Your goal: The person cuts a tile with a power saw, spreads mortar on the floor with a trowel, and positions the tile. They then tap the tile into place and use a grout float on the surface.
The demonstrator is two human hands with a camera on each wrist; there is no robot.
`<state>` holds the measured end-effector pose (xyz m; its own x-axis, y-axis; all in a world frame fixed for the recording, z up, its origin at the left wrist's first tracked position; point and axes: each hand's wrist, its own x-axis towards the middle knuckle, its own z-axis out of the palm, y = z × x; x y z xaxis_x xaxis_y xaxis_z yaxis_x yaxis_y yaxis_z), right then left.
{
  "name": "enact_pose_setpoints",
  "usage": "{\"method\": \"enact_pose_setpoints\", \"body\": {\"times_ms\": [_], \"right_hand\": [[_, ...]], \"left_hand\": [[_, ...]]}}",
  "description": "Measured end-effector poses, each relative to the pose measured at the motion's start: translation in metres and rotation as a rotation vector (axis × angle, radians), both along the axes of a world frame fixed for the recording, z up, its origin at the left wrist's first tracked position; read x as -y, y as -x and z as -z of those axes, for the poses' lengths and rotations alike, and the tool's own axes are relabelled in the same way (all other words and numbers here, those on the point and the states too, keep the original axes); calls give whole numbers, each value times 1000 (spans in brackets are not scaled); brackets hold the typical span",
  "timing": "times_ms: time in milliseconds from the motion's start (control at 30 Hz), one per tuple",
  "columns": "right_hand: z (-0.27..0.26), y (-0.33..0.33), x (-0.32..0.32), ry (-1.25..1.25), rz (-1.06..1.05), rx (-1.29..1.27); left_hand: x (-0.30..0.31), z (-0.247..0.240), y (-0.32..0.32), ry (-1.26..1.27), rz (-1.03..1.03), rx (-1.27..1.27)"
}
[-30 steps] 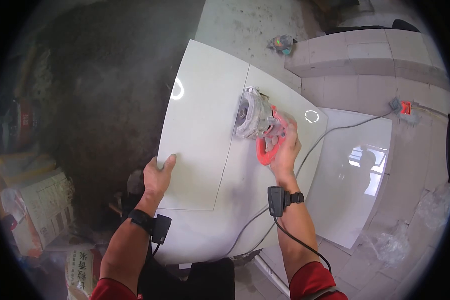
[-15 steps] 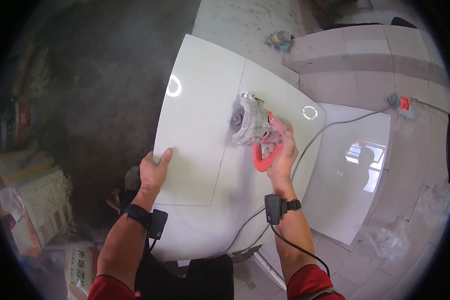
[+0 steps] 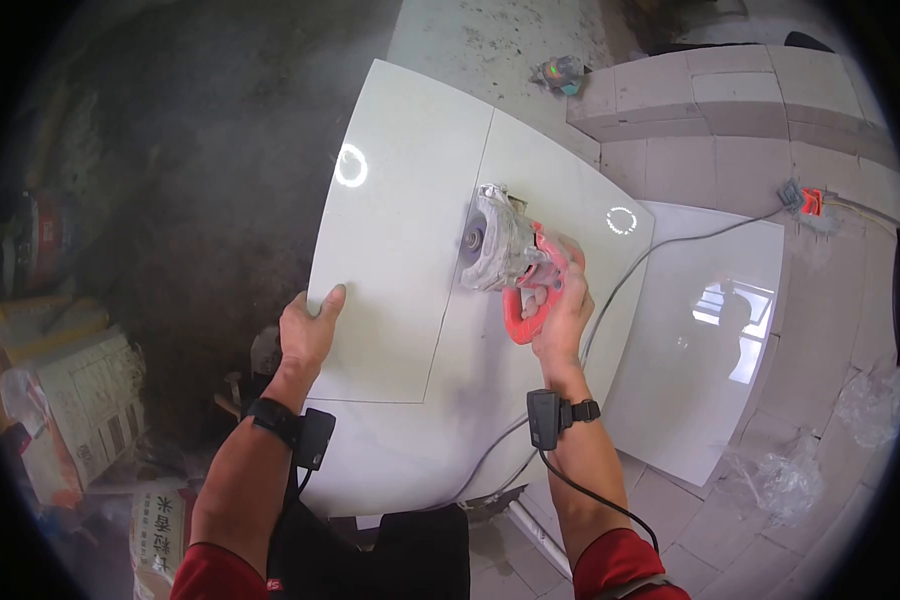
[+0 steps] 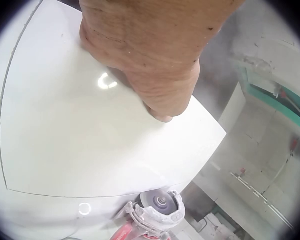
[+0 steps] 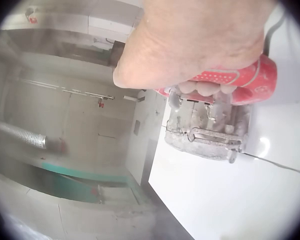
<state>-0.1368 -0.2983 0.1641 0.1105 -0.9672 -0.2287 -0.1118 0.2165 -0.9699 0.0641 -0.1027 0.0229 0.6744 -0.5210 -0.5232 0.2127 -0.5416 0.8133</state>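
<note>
A large glossy white tile fills the middle of the head view, marked by a thin dark line with a corner near its lower part. At its left edge my left hand grips the tile, thumb on top and the other fingers hidden beneath. My right hand holds the red handle of a dusty saw, whose round blade stands at the line. The right wrist view shows fingers curled round the red handle. In the left wrist view, the saw sits at the line's far portion.
A grey cord runs from the saw side across a second white tile to an orange socket. Crumpled clear plastic lies at right, a carton and printed sack at left. Dust hangs over the dark floor.
My right hand and the saw have moved a little along the line towards my body, mostly in the first half second. My left hand keeps its grip on the tile's edge.
</note>
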Motion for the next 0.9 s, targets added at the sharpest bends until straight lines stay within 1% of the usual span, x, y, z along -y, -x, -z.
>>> {"method": "enact_pose_setpoints", "body": {"times_ms": [100, 167, 300, 400, 700, 767, 900], "right_hand": [[4, 3, -1, -15, 40, 2], [4, 4, -1, -14, -5, -21], [4, 5, -1, 8, -15, -61], [4, 5, -1, -18, 13, -34], [5, 4, -1, -36, 51, -27], [-3, -6, -5, 34, 37, -32], [-3, -1, -3, -12, -18, -91]], "left_hand": [[0, 0, 0, -6, 18, 19], [0, -4, 1, 17, 12, 27], [7, -9, -1, -13, 1, -30], [13, -4, -5, -2, 11, 5], [29, -15, -14, -34, 25, -12], [33, -15, -18, -29, 26, -7], [44, -13, -22, -31, 24, -15]]}}
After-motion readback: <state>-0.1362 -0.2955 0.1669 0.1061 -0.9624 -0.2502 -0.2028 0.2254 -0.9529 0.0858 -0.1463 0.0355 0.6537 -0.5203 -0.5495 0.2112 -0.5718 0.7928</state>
